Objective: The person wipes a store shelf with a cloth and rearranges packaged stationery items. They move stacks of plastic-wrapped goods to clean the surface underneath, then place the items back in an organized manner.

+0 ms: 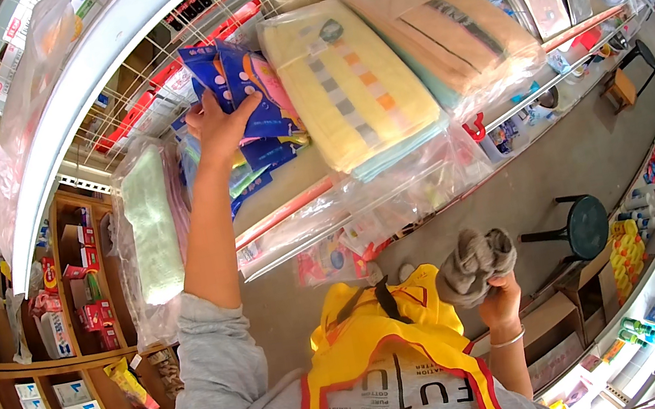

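My left hand reaches onto the shelf and grips blue plastic packets between thumb and fingers. More blue packaging lies under it. To its right rests a stack of folded yellow towels in clear plastic. On the near left, a wrapped pale green towel stands at the shelf's end. Lower right, my right hand holds a bunched grey-brown cloth away from the shelf. That wrist wears a bracelet, and the yellow apron hangs beside it.
Peach towels in plastic lie farther along the shelf, whose front edge runs below my left arm. A dark round stool and open cardboard boxes stand on the floor. Wooden shelving with boxed goods rises at left.
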Available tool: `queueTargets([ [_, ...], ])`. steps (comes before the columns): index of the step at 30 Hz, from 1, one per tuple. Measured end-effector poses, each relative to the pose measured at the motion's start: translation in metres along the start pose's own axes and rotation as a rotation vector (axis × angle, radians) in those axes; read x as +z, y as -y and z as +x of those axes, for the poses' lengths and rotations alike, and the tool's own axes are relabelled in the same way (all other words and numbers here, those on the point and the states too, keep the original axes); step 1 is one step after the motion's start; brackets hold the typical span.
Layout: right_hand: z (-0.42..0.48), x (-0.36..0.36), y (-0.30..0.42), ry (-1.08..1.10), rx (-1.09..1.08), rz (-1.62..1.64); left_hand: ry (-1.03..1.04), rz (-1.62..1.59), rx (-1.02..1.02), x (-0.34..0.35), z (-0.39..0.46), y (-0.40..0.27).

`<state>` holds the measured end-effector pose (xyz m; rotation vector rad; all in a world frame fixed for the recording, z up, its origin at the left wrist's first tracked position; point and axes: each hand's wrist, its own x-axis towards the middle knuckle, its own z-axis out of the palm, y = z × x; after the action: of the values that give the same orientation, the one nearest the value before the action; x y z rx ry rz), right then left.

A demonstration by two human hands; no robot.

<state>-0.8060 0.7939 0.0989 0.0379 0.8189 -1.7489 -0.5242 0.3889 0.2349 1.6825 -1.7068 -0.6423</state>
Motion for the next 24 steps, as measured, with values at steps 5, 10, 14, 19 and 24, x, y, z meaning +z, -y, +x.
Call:
queueTargets([
  [5,0.009,-0.004,-0.004,-0.026,-0.081,0.076,0.104,-0.508,-0.15,-0.007,-0.008,-0.02],
  [10,0.014,0.005,-0.013,-0.002,-0.095,0.103,0.161,-0.59,-0.346,-0.015,-0.013,-0.027],
  [14,0.017,0.006,-0.021,-0.035,-0.074,0.111,0.302,-0.67,-0.333,-0.014,-0.009,-0.015],
  [19,0.017,0.008,-0.026,-0.04,-0.039,0.1,0.263,-0.611,-0.316,-0.009,-0.009,-0.022],
  [24,0.008,0.026,-0.02,-0.05,-0.059,0.1,0.195,-0.812,-0.231,-0.029,0.002,0.025],
])
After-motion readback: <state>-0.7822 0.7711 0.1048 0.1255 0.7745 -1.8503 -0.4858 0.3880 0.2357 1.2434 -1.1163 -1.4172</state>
